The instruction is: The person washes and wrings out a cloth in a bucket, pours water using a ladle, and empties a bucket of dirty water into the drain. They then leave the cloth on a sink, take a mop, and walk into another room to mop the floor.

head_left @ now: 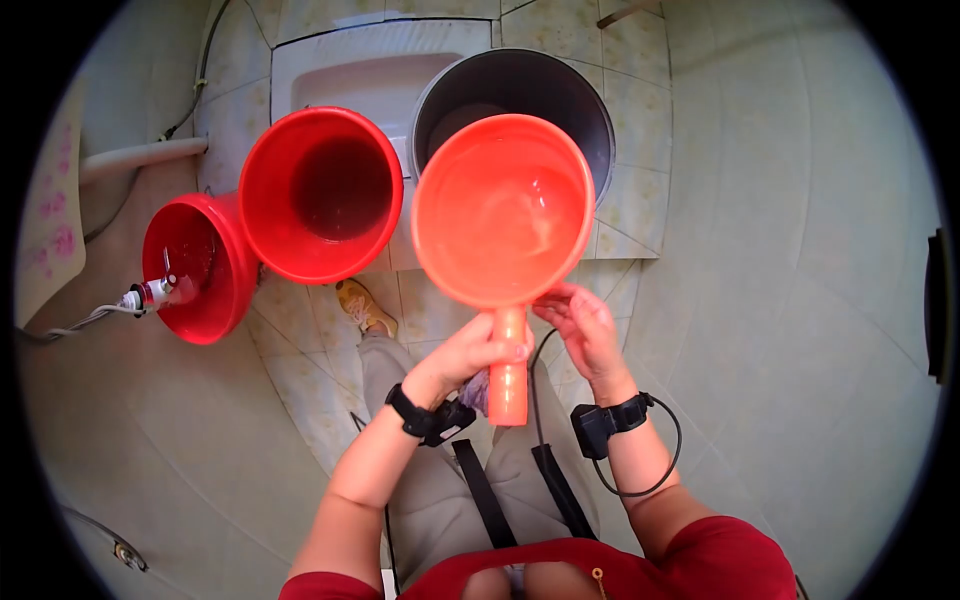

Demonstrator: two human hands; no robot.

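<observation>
My left hand (462,352) is wrapped round the handle of an orange-red water dipper (508,375), with the thumb across its front. The wide round bowl is turned up towards me and has shiny highlights inside; some water may be in it. A bit of purplish cloth (474,393) shows beside the handle below my left hand; what holds it is hidden. My right hand (588,330) is at the lower right of the bowl, fingers partly extended and apart, the tips close to or touching its underside. Behind the bowl stands a large grey bucket (440,85), partly covered by it.
A red bucket (262,200) with dark liquid stands left of the dipper. Beyond it is a second red bucket (235,300) with a tap or valve fitting (150,294) over it. A white squat toilet (330,55) lies behind on the tiled raised floor. Walls stand close on both sides.
</observation>
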